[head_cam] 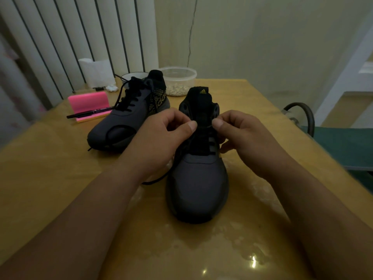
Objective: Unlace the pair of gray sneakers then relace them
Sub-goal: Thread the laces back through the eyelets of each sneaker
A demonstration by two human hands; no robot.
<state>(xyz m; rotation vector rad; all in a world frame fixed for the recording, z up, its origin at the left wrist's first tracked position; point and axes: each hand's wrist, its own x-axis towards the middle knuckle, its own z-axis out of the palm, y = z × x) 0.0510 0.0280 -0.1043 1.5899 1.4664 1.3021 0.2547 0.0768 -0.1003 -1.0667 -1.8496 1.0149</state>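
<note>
The far sneaker [125, 120] looks laced but untied, while the left hand [161, 138] and right hand [240, 136] pinch the lace [202, 141] atop the near sneaker [198, 184].

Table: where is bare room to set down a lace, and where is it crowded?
Bare table: near left, before the far sneaker; back right, beside the near sneaker. Crowded: back left, around pink holder, pen, tissue roll, plastic tub. Left hand and right hand pinch its lace.

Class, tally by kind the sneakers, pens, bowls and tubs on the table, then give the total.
Sneakers: 2
Pens: 1
Bowls: 1
Tubs: 1
Total: 5
</note>
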